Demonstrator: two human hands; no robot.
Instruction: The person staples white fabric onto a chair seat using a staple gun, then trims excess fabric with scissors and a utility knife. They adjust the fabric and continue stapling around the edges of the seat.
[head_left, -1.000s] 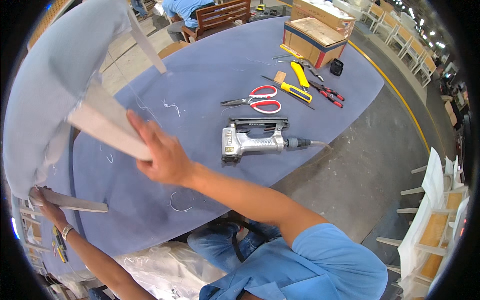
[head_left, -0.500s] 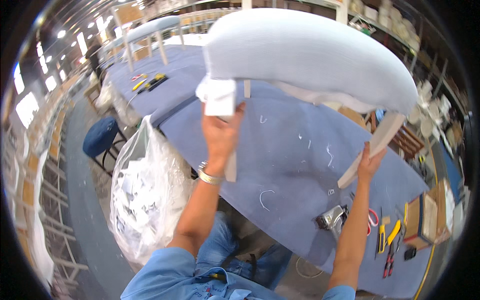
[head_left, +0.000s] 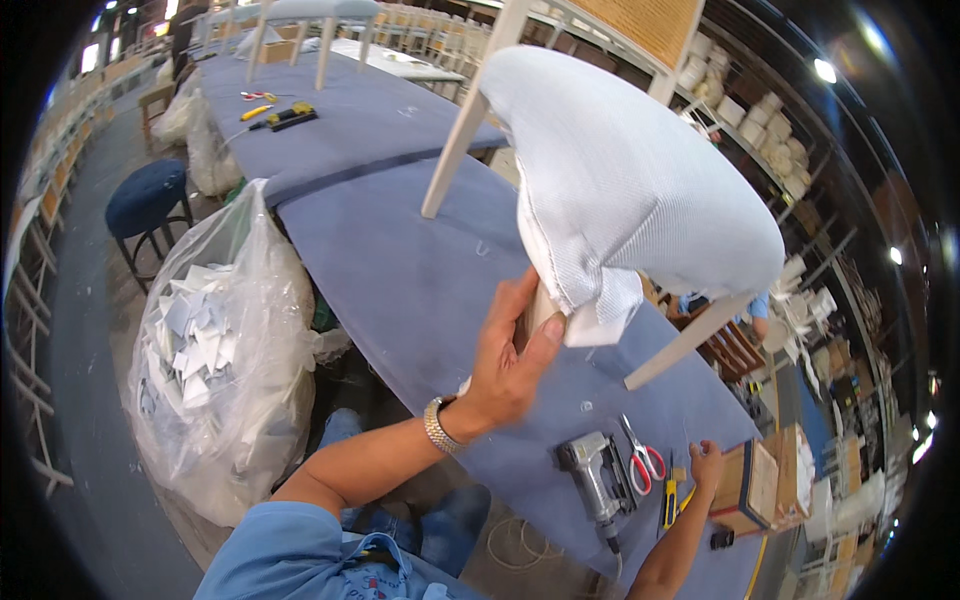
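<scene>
A chair with a padded seat (head_left: 650, 170) in pale blue-grey fabric stands tilted on the table. My left hand (head_left: 510, 355) is closed around the pale wooden leg at the near seat corner, thumb beside a loose fold of fabric (head_left: 615, 305) with white lining. Another chair leg (head_left: 690, 343) reaches down at the right. My right hand (head_left: 706, 465) is over the tools at the table's right side, fingers apart and no object visible in them. Close to it are a yellow utility knife (head_left: 670, 498), red-handled scissors (head_left: 646, 468) and a grey staple gun (head_left: 598, 483).
A blue-covered table (head_left: 370, 250) runs away to the far left, where more tools (head_left: 290, 117) lie. A clear plastic bag (head_left: 225, 340) of fabric scraps and a blue stool (head_left: 147, 200) stand left. Right, an open box (head_left: 745, 487) sits on the table.
The chair has turned, bringing its near corner towards me. My left hand has moved from the white fabric to the leg below that corner. My right hand has left its leg for the tools.
</scene>
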